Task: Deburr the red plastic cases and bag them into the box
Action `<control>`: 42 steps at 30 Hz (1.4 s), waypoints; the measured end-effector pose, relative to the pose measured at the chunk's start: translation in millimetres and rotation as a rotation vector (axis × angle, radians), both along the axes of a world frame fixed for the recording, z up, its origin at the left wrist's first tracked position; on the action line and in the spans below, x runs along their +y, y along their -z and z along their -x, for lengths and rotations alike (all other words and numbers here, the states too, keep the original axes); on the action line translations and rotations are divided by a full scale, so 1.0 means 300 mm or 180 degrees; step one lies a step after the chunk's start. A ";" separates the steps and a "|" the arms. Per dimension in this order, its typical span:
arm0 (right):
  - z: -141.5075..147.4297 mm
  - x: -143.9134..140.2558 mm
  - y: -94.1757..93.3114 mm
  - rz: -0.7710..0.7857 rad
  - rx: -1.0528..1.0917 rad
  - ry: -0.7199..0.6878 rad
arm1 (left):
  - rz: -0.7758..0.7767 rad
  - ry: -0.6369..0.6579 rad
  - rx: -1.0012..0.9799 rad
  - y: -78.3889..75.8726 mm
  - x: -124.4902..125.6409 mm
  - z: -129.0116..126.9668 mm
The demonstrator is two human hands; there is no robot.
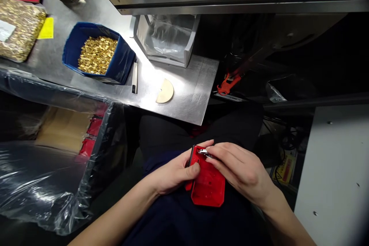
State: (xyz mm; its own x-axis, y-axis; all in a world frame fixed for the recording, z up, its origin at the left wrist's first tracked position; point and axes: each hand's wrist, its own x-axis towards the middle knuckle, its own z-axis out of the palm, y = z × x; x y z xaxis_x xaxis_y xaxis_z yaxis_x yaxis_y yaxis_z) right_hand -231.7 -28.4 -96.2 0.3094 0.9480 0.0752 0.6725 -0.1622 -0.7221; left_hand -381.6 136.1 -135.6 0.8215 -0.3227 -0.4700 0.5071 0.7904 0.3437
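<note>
Over the lap, my left hand [175, 173] is closed around the left side of a red plastic case [208, 186], its thumb lying over the near wall. The case is open towards me and shallow, with small holes near its upper left corner. My right hand [243, 167] pinches a small shiny metal tool [204, 152], which looks like nail clippers. The tool's tip is at the upper left corner of the case; whether it grips anything there I cannot tell. Fingers hide the tool's rear part.
On the metal table [190, 103] are a blue bin [123, 61] of small brass parts, a grey bin [187, 52] with plastic bags, a knife-like tool [135, 77] and a cream half-disc [165, 91]. A plastic-lined box [106, 130] holding red pieces stands left. An orange tool [227, 84] hangs beyond the table.
</note>
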 end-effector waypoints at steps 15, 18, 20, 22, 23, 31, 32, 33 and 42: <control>-0.010 -0.007 0.018 -0.0416 0.0030 0.0538 | -0.0090 0.0137 -0.0226 0.003 0.016 0.001; -0.042 0.001 0.077 -0.0334 0.0196 0.1707 | 0.0052 0.0141 -0.0128 0.006 0.018 0.007; -0.065 0.027 0.146 -0.0134 0.0383 0.2128 | 0.0103 0.0115 -0.0101 0.005 0.019 0.007; -0.086 0.078 0.224 0.0028 0.0697 0.2213 | 0.0076 0.0115 -0.0114 0.002 0.018 0.006; -0.095 0.113 0.261 0.0077 0.0815 0.2177 | 0.0039 0.0114 -0.0123 0.000 0.017 0.004; -0.159 0.418 0.407 0.0529 -0.0402 0.1559 | -0.0996 0.0051 -0.0391 -0.036 0.016 0.001; -0.162 0.424 0.404 0.0544 -0.0428 0.1484 | -0.1207 0.0067 -0.0413 -0.045 0.017 0.004; -0.162 0.418 0.397 0.0552 -0.0461 0.1419 | -0.1408 0.0084 -0.0423 -0.054 0.018 0.006; -0.047 0.031 0.145 0.0269 0.1536 0.0893 | -0.2628 0.0144 -0.0009 -0.085 0.018 -0.014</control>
State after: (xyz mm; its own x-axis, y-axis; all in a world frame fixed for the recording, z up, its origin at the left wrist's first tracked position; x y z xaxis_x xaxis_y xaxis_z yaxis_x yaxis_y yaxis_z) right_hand -217.7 -19.2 -139.7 0.5311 0.8210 -0.2098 0.1920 -0.3577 -0.9139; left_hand -377.2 141.4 -110.1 0.8176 0.0927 -0.5683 0.5307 0.2618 0.8061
